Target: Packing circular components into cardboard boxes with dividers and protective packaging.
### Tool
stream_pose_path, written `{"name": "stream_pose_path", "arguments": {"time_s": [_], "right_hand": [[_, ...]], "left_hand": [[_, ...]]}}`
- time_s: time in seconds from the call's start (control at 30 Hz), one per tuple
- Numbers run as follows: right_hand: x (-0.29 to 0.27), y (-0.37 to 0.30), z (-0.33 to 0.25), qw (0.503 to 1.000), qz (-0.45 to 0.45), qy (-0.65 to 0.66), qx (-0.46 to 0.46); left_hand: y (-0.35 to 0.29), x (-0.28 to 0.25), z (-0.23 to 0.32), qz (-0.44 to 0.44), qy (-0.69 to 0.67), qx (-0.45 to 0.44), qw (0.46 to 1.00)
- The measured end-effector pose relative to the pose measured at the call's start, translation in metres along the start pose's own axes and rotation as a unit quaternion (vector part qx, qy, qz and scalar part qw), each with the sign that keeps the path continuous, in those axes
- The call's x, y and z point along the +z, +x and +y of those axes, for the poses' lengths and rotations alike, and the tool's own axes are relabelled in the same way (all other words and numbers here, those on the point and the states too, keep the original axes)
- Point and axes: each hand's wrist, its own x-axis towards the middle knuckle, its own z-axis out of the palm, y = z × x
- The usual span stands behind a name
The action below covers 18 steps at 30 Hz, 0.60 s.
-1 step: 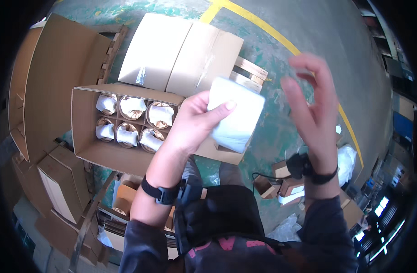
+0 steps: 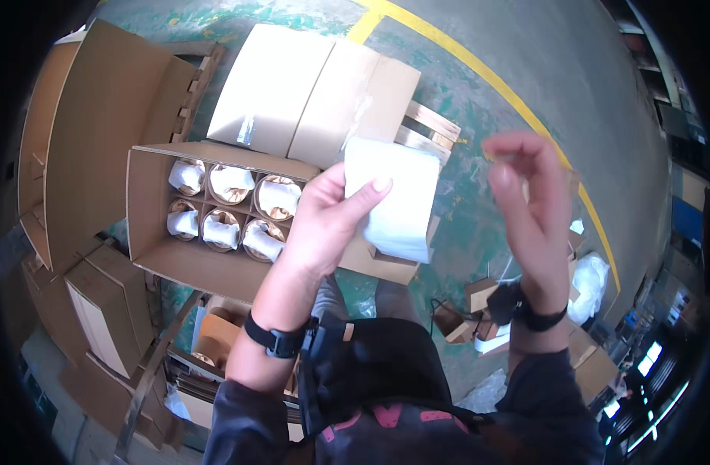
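Observation:
My left hand [image 2: 324,221] is raised over an open cardboard box [image 2: 184,263] and grips a white rectangular sheet of soft wrap [image 2: 398,205] by its left edge, thumb on top. The box has a divider grid, and its cells hold several round brownish items wrapped in white [image 2: 223,213]. My right hand [image 2: 529,194] hangs in the air to the right of the sheet, apart from it, fingers curled with the tips close together and nothing visible in them. Both wrists wear dark bands.
A closed pale carton [image 2: 293,85] lies beyond the open box on a wooden pallet [image 2: 429,124]. Large cardboard flaps [image 2: 99,124] and stacked cartons [image 2: 99,318] stand at the left. A yellow floor line [image 2: 479,70] runs diagonally. Small boxes [image 2: 460,314] and white bags [image 2: 591,283] lie at the right.

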Motion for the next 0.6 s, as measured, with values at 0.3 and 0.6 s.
{"name": "stream_pose_path", "arguments": {"time_s": [0.3,0.6], "right_hand": [[0.102,-0.026,-0.035,0.909,-0.052,0.333,0.246],[0.121,0.022,-0.074,0.934,-0.232,0.188,0.195]], "left_hand": [[-0.066,-0.032,-0.026,0.259,-0.148,0.112,0.948],[-0.108,-0.101,-0.029,0.133,-0.240,0.063,0.960]]}}
